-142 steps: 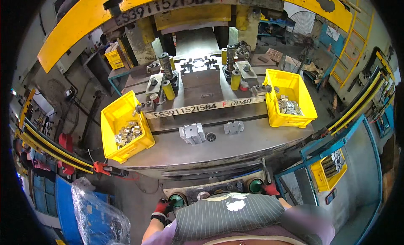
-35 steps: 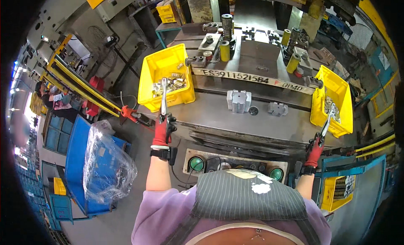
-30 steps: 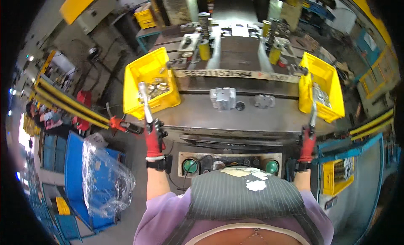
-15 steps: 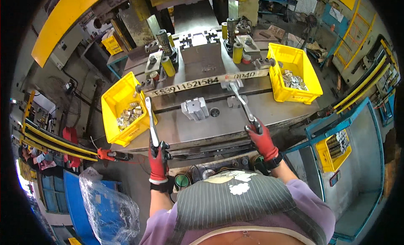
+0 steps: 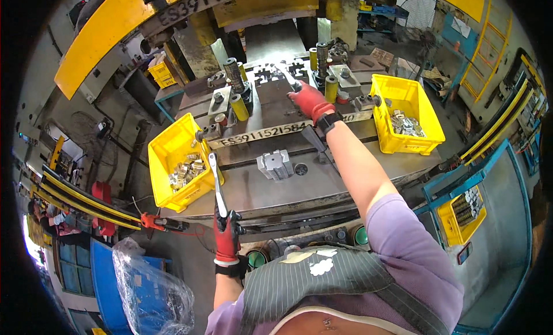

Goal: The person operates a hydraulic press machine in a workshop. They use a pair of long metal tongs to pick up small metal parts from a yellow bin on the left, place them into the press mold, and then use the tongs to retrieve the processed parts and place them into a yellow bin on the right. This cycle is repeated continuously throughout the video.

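Observation:
My left hand (image 5: 227,238), in a red and black glove, is closed around a long silver wrench-shaped tool (image 5: 217,182). The tool's rounded end points up beside the left yellow bin (image 5: 163,179). My right hand (image 5: 311,100), also gloved, reaches far over the press bed and is closed on a similar silver wrench-shaped tool (image 5: 290,77). Its far end lies over the bright die (image 5: 268,73) at the back of the bed; what it touches there is too small to tell. A grey metal block (image 5: 275,164) sits at the front of the bed, beside a round dark piece (image 5: 300,169).
Small metal parts (image 5: 187,172) lie in the left bin, and more in the right yellow bin (image 5: 412,144). Posts and yellow cylinders (image 5: 239,107) flank the die. A lettered bar (image 5: 259,137) crosses the bed. At right stands a blue-framed cart (image 5: 501,179) holding another yellow bin.
My right hand has moved forward and left, carrying its tool from the front of the bed to the die. My left hand stays low with its tool; the view has shifted slightly.

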Available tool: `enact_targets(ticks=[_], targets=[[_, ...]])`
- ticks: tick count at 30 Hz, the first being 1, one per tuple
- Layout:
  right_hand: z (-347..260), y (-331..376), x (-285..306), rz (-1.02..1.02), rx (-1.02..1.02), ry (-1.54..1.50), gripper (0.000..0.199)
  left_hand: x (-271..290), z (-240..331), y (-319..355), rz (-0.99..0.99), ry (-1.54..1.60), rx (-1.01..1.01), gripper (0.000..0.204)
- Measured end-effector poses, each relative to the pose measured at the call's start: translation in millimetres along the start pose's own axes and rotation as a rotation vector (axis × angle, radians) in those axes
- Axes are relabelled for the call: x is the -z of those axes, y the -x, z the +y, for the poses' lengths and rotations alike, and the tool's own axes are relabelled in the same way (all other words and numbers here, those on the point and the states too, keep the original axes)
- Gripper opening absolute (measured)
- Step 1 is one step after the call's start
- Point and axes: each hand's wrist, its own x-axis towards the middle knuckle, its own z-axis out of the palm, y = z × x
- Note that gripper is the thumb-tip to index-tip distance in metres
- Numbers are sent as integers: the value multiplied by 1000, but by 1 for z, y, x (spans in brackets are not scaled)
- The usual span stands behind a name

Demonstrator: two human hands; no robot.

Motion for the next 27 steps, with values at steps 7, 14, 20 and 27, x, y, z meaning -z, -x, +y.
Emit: enact_targets(ticks=[7,14,20,27], targets=[[17,-5,-12,-349,-193,-726,42,16,-7,11,52,-49,91,46],[54,-35,-42,-210,-252,-1402,21,0,-2,0,32,30,28,39],[44,43,-19,-192,-8,-1332,24,57,-15,8,314,-122,-15,34],[167,270,20,248,-258,-923,47,153,-38,58,437,-207,235,39]])
